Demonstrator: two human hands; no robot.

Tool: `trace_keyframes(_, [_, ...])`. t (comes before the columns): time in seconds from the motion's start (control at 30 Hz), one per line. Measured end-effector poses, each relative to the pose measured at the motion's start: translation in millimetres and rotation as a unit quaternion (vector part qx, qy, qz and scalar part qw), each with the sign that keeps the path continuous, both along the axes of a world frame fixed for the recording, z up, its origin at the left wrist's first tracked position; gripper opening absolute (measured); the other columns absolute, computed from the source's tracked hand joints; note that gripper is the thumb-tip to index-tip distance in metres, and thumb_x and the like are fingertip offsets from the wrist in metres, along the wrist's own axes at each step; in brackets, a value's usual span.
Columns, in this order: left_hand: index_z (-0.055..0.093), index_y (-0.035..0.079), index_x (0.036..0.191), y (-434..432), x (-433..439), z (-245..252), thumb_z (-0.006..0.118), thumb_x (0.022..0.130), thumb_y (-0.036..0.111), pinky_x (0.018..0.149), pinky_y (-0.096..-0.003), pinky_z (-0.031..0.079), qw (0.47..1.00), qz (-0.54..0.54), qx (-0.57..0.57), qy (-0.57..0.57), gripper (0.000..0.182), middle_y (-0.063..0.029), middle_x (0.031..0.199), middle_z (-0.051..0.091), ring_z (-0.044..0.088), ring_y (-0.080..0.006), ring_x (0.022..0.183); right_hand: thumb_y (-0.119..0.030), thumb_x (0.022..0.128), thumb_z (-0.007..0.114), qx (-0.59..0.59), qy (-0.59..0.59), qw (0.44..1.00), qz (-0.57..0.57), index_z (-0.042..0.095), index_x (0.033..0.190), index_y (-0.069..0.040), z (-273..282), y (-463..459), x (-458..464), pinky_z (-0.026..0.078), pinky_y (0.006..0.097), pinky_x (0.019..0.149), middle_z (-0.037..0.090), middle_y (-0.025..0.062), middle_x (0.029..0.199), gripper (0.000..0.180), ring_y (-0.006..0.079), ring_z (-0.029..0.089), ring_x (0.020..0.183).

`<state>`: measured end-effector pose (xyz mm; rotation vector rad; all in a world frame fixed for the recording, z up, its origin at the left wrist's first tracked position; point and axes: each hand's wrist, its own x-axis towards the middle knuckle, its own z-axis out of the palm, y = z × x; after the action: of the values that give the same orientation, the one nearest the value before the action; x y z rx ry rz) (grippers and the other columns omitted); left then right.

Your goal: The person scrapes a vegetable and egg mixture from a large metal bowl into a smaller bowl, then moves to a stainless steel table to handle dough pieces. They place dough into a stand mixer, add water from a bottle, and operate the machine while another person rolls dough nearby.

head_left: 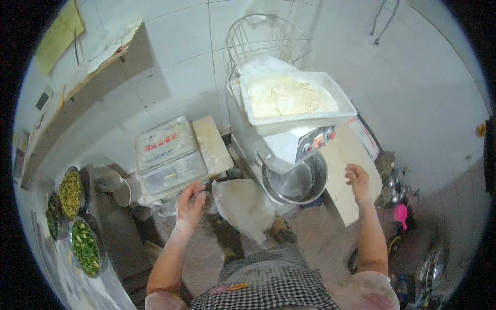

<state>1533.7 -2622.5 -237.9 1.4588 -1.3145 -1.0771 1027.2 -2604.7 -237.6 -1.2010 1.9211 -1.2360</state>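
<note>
My left hand [190,203] hovers with thumb and fingers apart and nothing in it. It is nearest to a flat, flour-dusted kitchen scale or case [170,151] with printed writing, and to a white sack [242,205] on its right. My right hand [357,182] is raised over a pale board [335,182], fingers loosely bent, holding nothing I can see. Between the hands stands a dough mixer [281,145] with red buttons on its panel. Its steel bowl [267,186] looks dusted with flour inside. A white plastic tub [306,118] on top holds pale flour or dough [290,97].
At left, several bowls hold chopped greens [85,248] and a yellowish chopped filling [70,193] beside a floury worktop [104,288]. A wall shelf [85,79] juts out above. A wire guard [267,35] rises behind the mixer. A pink scoop [401,213] lies at right.
</note>
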Motion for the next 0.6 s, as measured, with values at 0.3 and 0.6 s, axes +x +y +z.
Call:
trace_keyframes(0.3, [0.049,0.002,0.124,-187.9,-153.0,21.7,0.059,0.087,0.031,0.084,-0.0317,0.044,0.973,0.097,0.087,0.191,0.049,-0.0076,0.112,0.059,0.056,-0.0169,0.1,-0.03,0.087,0.059,0.017,0.1,0.992,0.069,0.059,0.11,-0.006,46.8,-233.7,-143.5,0.047,0.0252,0.057,0.061,0.0024,0.088,0.033,0.0112,0.056,0.073])
trace_keyframes(0.6, [0.056,0.003,0.107,-232.4,-194.8,7.6,0.072,0.077,0.026,0.075,-0.0287,0.046,0.946,0.204,0.097,0.232,0.041,-0.0065,0.092,0.061,0.056,-0.0158,0.084,-0.031,0.088,0.057,0.12,0.06,0.972,0.191,0.064,0.098,-0.006,54.9,-293.2,-146.4,0.044,0.0253,0.06,0.061,0.0016,0.08,0.028,0.0097,0.054,0.069])
